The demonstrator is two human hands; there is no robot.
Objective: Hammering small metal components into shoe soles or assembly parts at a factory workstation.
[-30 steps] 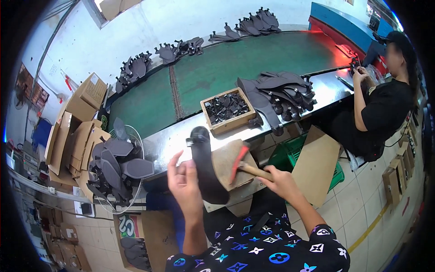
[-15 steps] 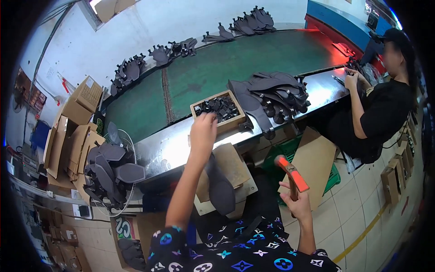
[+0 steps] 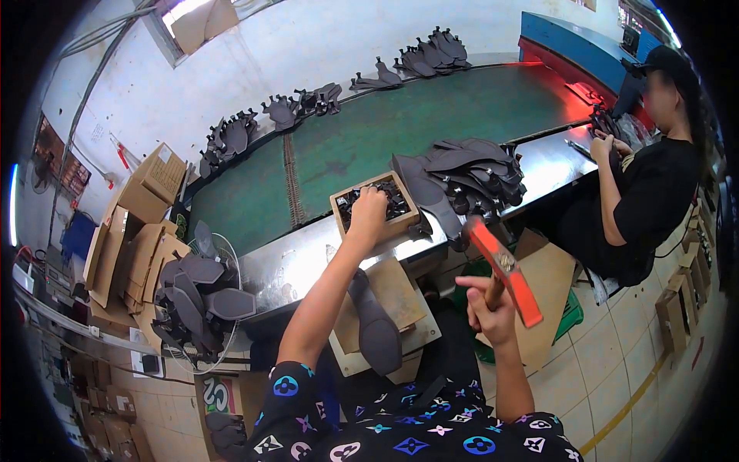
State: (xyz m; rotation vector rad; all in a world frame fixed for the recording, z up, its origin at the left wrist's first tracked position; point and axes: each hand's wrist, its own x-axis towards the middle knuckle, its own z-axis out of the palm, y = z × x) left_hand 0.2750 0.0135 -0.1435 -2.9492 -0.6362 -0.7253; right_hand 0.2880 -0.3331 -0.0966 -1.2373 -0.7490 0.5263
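My left hand [image 3: 368,209] reaches into a wooden box [image 3: 336,216] of small black pieces [image 3: 397,203]. Its fingers are bent down and bunched among them; the fingertips are hidden. In front of me, a dark grey shoe sole [image 3: 380,343] lies tilted across a stack of brown board [image 3: 398,291] on a pale plate [image 3: 354,362]. My right hand [image 3: 493,312] holds a hammer [image 3: 504,262] with an orange-red head and a wooden handle, raised right of the sole. The thumb and fingers wrap the handle, and one finger points out to the left.
A heap of dark soles [image 3: 473,165] sits right of the box on the metal ledge [image 3: 289,269]. Beyond runs a green conveyor belt [image 3: 369,138] with more soles along its far edge. A round wire basket [image 3: 231,339] of soles stands left. A co-worker [image 3: 654,177] sits at the right.
My left hand has moved further into the box, fingers now down among the pieces. The hammer has swung slightly up and left, its head turned more steeply. The whole view has shifted a little.
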